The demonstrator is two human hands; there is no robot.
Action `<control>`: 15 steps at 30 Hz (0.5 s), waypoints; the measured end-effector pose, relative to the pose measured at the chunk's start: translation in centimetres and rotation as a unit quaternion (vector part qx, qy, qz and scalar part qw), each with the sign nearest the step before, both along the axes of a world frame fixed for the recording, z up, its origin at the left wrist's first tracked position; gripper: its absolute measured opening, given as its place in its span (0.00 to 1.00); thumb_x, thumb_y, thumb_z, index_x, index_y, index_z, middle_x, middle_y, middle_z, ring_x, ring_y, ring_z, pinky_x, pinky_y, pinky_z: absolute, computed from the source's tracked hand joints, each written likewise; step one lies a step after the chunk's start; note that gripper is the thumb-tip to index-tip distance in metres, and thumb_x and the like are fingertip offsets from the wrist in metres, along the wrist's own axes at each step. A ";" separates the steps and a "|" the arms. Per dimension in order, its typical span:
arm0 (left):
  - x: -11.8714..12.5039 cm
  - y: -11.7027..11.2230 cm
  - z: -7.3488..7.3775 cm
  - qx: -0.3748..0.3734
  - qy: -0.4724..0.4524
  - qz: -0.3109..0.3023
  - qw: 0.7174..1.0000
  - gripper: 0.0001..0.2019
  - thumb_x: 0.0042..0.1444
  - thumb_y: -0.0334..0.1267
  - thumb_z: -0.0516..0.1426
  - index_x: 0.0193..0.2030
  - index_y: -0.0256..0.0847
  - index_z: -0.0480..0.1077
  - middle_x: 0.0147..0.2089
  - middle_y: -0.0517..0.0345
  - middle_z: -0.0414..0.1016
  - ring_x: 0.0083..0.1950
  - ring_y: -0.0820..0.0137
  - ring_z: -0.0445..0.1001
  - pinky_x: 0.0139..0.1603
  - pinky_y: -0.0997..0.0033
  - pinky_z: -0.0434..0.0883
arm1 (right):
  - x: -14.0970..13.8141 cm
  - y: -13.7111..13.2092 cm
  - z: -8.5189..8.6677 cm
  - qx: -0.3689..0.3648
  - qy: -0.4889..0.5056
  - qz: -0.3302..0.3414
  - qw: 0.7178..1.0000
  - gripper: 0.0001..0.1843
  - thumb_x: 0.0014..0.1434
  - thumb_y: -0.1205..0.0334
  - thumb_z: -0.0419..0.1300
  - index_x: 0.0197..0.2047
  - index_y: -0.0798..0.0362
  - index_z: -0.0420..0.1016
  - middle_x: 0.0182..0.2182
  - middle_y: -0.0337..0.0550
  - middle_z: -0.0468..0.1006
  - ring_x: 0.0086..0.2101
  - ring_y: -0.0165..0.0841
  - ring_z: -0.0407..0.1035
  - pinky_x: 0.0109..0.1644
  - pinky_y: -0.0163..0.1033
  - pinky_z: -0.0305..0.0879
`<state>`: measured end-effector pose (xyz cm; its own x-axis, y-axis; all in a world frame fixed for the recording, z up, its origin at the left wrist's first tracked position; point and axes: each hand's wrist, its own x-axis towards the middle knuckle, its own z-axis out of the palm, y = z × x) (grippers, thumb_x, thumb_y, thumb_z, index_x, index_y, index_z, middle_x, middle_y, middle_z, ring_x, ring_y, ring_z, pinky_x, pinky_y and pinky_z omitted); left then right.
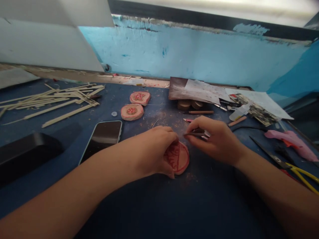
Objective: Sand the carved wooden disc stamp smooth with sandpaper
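Observation:
My left hand (159, 151) is closed around the near-left rim of a round wooden disc (183, 157), which carries a red outline and red branching lines. Part of the disc is hidden under the fingers. Just off its right edge, my right hand (211, 137) pinches a slim, dark, pencil-like tool (195, 134); its exact kind is unclear. The tip points left, toward the disc, and appears apart from it. Beyond the left hand, two more discs, one with a red star (140, 97) and one with a red flower shape (132, 112), lie on the blue table.
A phone (106, 134) and a black box-like object (30, 152) lie to the left, with a pile of thin wooden sticks (59, 99) behind. Yellow-handled scissors (281, 162), a pink glue gun (291, 141) and a small bottle (240, 111) are at right. Papers (203, 89) lie at the back.

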<state>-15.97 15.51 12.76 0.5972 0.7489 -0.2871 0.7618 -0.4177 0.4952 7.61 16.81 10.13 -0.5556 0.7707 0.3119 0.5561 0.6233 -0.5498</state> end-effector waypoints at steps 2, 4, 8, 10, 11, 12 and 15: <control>-0.3 0.0 0.2 0.000 -0.003 -0.004 1.000 0.27 0.42 0.51 0.71 0.49 0.47 0.72 0.50 0.61 0.71 0.50 0.62 0.71 0.48 0.60 0.67 | 0.7 0.2 0.0 -0.021 -0.012 -0.040 0.999 0.07 0.62 0.66 0.64 0.45 0.51 0.77 0.42 0.44 0.83 0.41 0.37 0.78 0.46 0.42 0.72; -0.4 -0.1 0.5 0.007 -0.017 -0.009 1.000 0.26 0.44 0.53 0.70 0.48 0.47 0.71 0.49 0.61 0.70 0.51 0.63 0.71 0.49 0.61 0.67 | 1.1 0.3 0.0 -0.005 -0.041 -0.053 0.998 0.11 0.63 0.64 0.65 0.49 0.51 0.78 0.47 0.47 0.84 0.47 0.41 0.78 0.52 0.47 0.72; -0.2 -0.4 0.7 0.042 -0.028 -0.026 0.998 0.22 0.49 0.46 0.66 0.50 0.46 0.68 0.51 0.58 0.67 0.53 0.63 0.70 0.51 0.62 0.68 | 1.0 -0.1 0.1 0.032 -0.044 -0.057 0.997 0.14 0.66 0.59 0.64 0.54 0.52 0.80 0.51 0.50 0.83 0.53 0.44 0.75 0.59 0.51 0.68; 0.0 -0.7 0.4 0.076 -0.051 -0.040 0.995 0.24 0.50 0.40 0.64 0.54 0.46 0.66 0.53 0.57 0.65 0.54 0.65 0.70 0.52 0.64 0.69 | 0.5 -0.5 0.3 -0.019 -0.030 -0.040 0.999 0.16 0.68 0.58 0.62 0.56 0.52 0.78 0.50 0.49 0.84 0.45 0.40 0.77 0.52 0.46 0.71; 0.1 -0.7 0.1 0.105 -0.069 -0.050 0.991 0.24 0.51 0.37 0.63 0.56 0.46 0.65 0.54 0.57 0.65 0.55 0.66 0.70 0.53 0.65 0.70 | 0.3 -0.7 0.4 -0.051 -0.023 -0.027 0.998 0.15 0.69 0.59 0.60 0.57 0.52 0.77 0.48 0.47 0.84 0.41 0.37 0.77 0.47 0.43 0.71; 0.2 -0.8 -0.1 0.142 -0.088 -0.061 0.984 0.24 0.53 0.34 0.61 0.57 0.46 0.64 0.55 0.56 0.65 0.55 0.67 0.70 0.55 0.67 0.70 | 0.2 -0.8 0.5 -0.079 -0.018 -0.013 0.997 0.14 0.70 0.60 0.59 0.56 0.52 0.77 0.45 0.45 0.84 0.38 0.35 0.76 0.42 0.40 0.70; 0.0 -0.6 -0.7 0.232 -0.126 -0.097 0.960 0.27 0.58 0.31 0.59 0.64 0.46 0.61 0.62 0.52 0.64 0.63 0.68 0.68 0.62 0.68 0.69 | 0.1 -1.2 0.7 -0.103 0.008 -0.001 0.995 0.07 0.69 0.62 0.60 0.47 0.53 0.78 0.34 0.39 0.81 0.32 0.32 0.71 0.34 0.37 0.64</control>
